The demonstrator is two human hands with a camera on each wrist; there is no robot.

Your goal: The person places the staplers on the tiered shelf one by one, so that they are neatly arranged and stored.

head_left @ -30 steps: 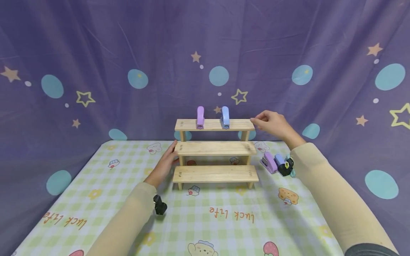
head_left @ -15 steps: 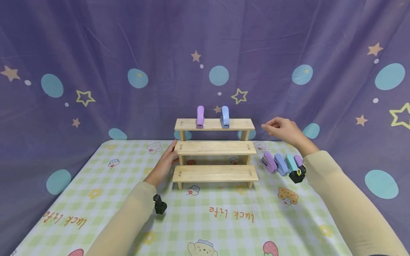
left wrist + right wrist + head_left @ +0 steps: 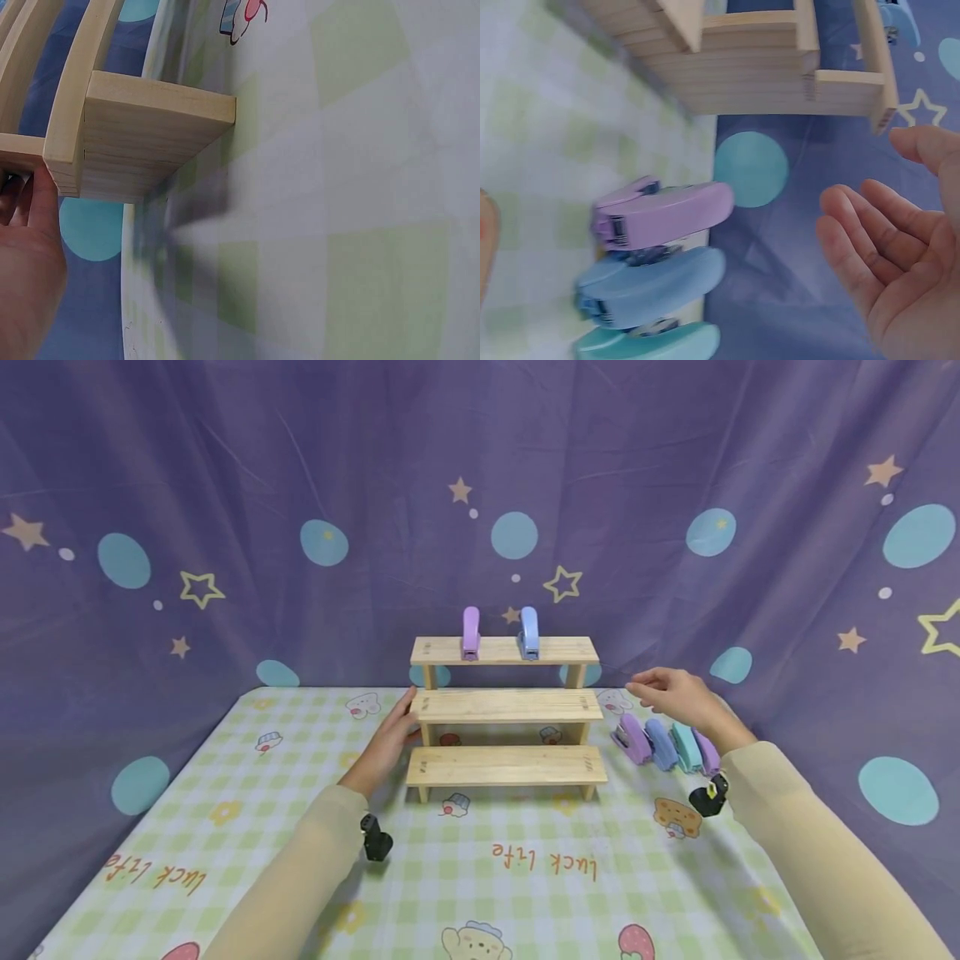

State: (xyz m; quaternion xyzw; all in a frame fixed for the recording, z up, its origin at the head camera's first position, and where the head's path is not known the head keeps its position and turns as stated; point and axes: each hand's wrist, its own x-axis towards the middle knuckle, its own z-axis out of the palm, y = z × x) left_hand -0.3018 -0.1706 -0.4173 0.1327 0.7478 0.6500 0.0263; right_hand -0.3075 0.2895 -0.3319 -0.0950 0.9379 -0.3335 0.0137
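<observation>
A three-tier wooden shelf (image 3: pixel 504 706) stands on the table. My left hand (image 3: pixel 382 745) holds its left end at the middle tier, with fingers against the end of the board; the left wrist view shows the hand (image 3: pixel 28 247) partly cut off at the frame edge. On the top tier stand a purple stapler (image 3: pixel 470 635) and a blue stapler (image 3: pixel 528 635), side by side. My right hand (image 3: pixel 678 697) is in the air right of the shelf, holding nothing, fingers loosely bent with the palm (image 3: pixel 922 300) visible in the right wrist view.
Below the right hand, a row of staplers stands on the table: purple (image 3: pixel 634 739), blue (image 3: pixel 661 744), teal (image 3: pixel 686 748) and another purple one (image 3: pixel 707 752), partly behind the wrist. A checked cloth (image 3: pixel 525 827) covers the table. A purple curtain (image 3: pixel 420 460) hangs behind.
My right hand has moved away from the top tier's right end, to the right and down, uncovering more of the stapler row. The left hand and the shelf have stayed put.
</observation>
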